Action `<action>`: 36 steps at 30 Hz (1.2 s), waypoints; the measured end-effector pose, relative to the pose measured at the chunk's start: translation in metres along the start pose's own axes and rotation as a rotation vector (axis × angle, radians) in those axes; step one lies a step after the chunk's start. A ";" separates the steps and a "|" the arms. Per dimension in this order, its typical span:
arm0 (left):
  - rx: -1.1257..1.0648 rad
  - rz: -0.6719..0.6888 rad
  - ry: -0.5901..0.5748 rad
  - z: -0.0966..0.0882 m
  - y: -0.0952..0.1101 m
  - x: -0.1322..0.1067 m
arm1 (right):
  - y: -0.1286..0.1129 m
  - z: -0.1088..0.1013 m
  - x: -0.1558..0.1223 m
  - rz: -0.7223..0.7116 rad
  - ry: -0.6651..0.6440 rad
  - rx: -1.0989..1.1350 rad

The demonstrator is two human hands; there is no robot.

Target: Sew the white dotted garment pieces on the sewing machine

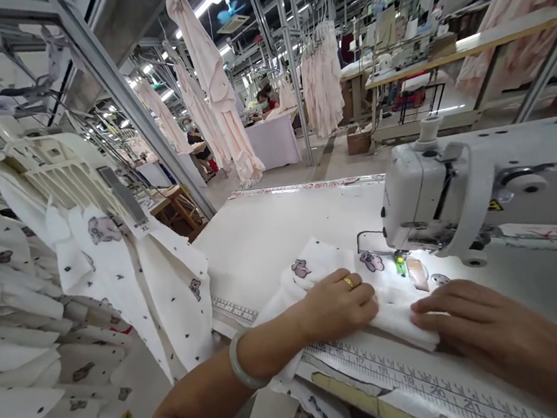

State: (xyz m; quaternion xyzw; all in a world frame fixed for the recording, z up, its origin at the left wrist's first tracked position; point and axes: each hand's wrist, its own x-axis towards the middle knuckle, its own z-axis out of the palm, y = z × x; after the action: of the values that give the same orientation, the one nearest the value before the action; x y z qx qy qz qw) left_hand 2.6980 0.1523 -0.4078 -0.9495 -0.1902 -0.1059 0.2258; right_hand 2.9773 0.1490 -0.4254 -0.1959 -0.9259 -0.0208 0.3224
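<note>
A white printed fabric piece (pixel 316 273) with small purple animal prints lies on the sewing table (pixel 271 230), running under the needle area of a white sewing machine (pixel 458 195). My left hand (pixel 337 306), with a gold ring and a pale bangle on the wrist, lies on the fabric with its fingers curled and pressed down on the cloth. My right hand (pixel 477 320) rests at the fabric's right edge, fingers pressed together on the folded cloth just in front of the presser foot (pixel 401 263).
A rack of matching printed garments (pixel 89 271) hangs at my left on a white plastic hanger. A ruler strip (pixel 419 381) runs along the table's front edge. Pink garments (pixel 214 89) hang overhead; other people sit at tables far behind.
</note>
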 end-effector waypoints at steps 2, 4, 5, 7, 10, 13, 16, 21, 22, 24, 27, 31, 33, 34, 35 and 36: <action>0.030 0.014 0.004 -0.003 0.001 -0.002 | -0.002 -0.004 0.002 -0.080 -0.091 0.049; 0.029 0.008 -0.008 -0.007 0.001 -0.002 | -0.004 -0.007 0.004 -0.077 -0.136 0.076; 0.017 0.014 -0.013 -0.010 0.001 -0.002 | -0.005 -0.008 0.004 -0.069 -0.142 0.077; -0.034 0.052 -0.020 -0.014 0.000 -0.001 | -0.006 -0.011 0.005 -0.058 -0.149 0.060; -0.211 0.135 -0.068 -0.017 -0.003 0.001 | -0.006 -0.014 0.004 -0.091 -0.184 0.025; -0.474 0.121 -0.097 -0.015 -0.007 0.004 | -0.007 -0.017 0.002 -0.123 -0.202 0.012; -0.661 0.022 -0.099 -0.014 -0.010 0.010 | -0.009 -0.017 0.001 -0.152 -0.213 -0.004; -0.649 -0.090 -0.206 -0.018 -0.009 0.029 | -0.014 -0.019 0.002 -0.164 -0.222 -0.021; -0.632 -0.110 -0.225 -0.018 -0.008 0.032 | -0.015 -0.020 0.002 -0.160 -0.238 -0.023; -0.600 -0.133 -0.244 -0.016 -0.007 0.036 | -0.016 -0.023 0.003 -0.152 -0.267 -0.024; -0.511 -0.083 -0.229 -0.012 -0.007 0.038 | -0.017 -0.028 0.003 -0.123 -0.274 0.003; -0.435 0.057 -0.150 -0.007 -0.005 0.033 | -0.018 -0.029 0.007 -0.083 -0.254 0.053; -0.471 0.074 -0.149 -0.007 -0.003 0.028 | -0.017 -0.027 0.009 -0.078 -0.188 0.042; -0.492 0.066 -0.156 -0.006 -0.003 0.026 | -0.016 -0.026 0.010 -0.073 -0.145 0.024; -0.506 0.048 -0.163 -0.006 -0.002 0.024 | -0.014 -0.024 0.010 -0.064 -0.104 0.001; -0.512 0.027 -0.167 -0.005 -0.001 0.022 | -0.011 -0.022 0.010 -0.058 -0.071 -0.024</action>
State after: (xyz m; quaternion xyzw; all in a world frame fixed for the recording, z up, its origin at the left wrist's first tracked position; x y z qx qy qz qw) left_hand 2.7168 0.1577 -0.3964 -0.9836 -0.1624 -0.0689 -0.0367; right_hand 2.9790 0.1383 -0.4010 -0.1734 -0.9418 -0.0345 0.2860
